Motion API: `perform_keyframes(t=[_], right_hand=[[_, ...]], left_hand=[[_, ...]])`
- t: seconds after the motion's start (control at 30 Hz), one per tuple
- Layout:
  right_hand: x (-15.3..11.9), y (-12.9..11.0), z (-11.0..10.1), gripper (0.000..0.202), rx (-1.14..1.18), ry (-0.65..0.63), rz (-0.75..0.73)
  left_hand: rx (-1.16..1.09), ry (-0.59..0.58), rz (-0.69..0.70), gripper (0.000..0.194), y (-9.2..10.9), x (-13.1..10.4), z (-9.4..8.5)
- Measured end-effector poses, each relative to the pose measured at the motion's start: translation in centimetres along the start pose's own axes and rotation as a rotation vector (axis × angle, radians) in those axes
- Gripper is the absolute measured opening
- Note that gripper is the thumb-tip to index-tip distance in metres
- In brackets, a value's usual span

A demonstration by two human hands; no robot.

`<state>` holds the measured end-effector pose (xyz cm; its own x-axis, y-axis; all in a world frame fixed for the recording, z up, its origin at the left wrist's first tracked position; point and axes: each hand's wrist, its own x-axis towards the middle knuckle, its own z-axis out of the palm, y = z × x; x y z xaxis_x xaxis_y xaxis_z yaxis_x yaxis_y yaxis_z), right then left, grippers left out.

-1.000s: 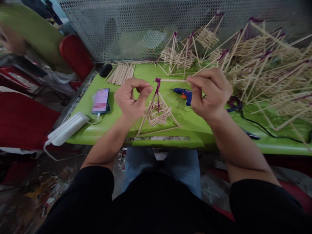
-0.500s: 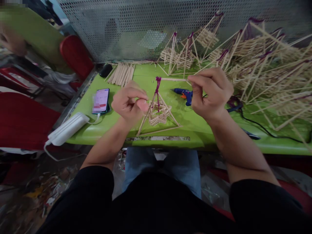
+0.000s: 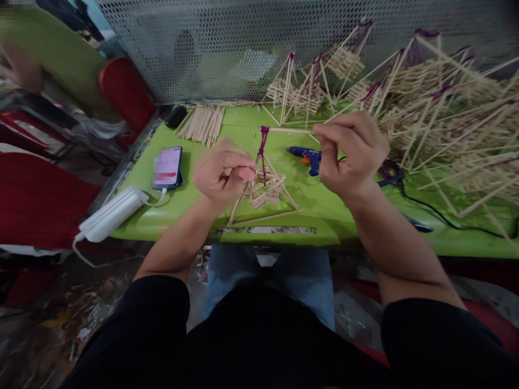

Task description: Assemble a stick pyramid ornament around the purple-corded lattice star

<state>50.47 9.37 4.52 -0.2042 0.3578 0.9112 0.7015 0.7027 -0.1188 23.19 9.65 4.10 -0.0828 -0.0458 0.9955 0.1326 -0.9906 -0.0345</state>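
My right hand (image 3: pixel 352 154) pinches the right end of a thin wooden stick (image 3: pixel 290 131), held level. Purple yarn (image 3: pixel 263 141) is looped round the stick's left end and runs down to the top of a small stick frame (image 3: pixel 286 194). That frame stands on the green table (image 3: pixel 194 213), with a cluster of short sticks inside it. Just left of the frame's top, my left hand (image 3: pixel 223 170) is closed, thumb and fingers together; whatever they hold, if anything, is too small to make out.
Behind the stick lies a blue glue gun (image 3: pixel 310 158). Many stick frames (image 3: pixel 438 113) crowd the right side. On the left are loose sticks (image 3: pixel 203 123), a phone (image 3: pixel 169 167) and a white power bank (image 3: pixel 113 213). A perforated metal panel (image 3: pixel 211 48) rises behind.
My left hand has moved slightly right and up, closer to the frame's top. The right hand and its stick have hardly moved.
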Motion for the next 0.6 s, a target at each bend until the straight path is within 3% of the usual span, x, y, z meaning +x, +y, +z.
perform_keyframes(t=[0.17, 0.3, 0.47, 0.6], right_hand=[[0.1, 0.0, 0.2, 0.030, 0.094, 0.043, -0.058], [0.1, -0.1, 0.3, 0.027, 0.109, 0.082, -0.087], [0.3, -1.3, -0.4, 0.025, 0.125, -0.026, 0.080], [0.9, -2.8, -0.9, 0.023, 0.336, -0.224, 0.161]], left_hand=[[0.027, -0.045, -0.063, 0.013, 0.6, 0.1, 0.1], [0.071, -0.072, -0.078, 0.022, 0.6, -0.2, -0.3], [0.156, -0.180, -0.042, 0.037, -0.2, -0.6, -0.9], [0.267, -0.164, 0.144, 0.056, -0.7, -0.8, -1.1]])
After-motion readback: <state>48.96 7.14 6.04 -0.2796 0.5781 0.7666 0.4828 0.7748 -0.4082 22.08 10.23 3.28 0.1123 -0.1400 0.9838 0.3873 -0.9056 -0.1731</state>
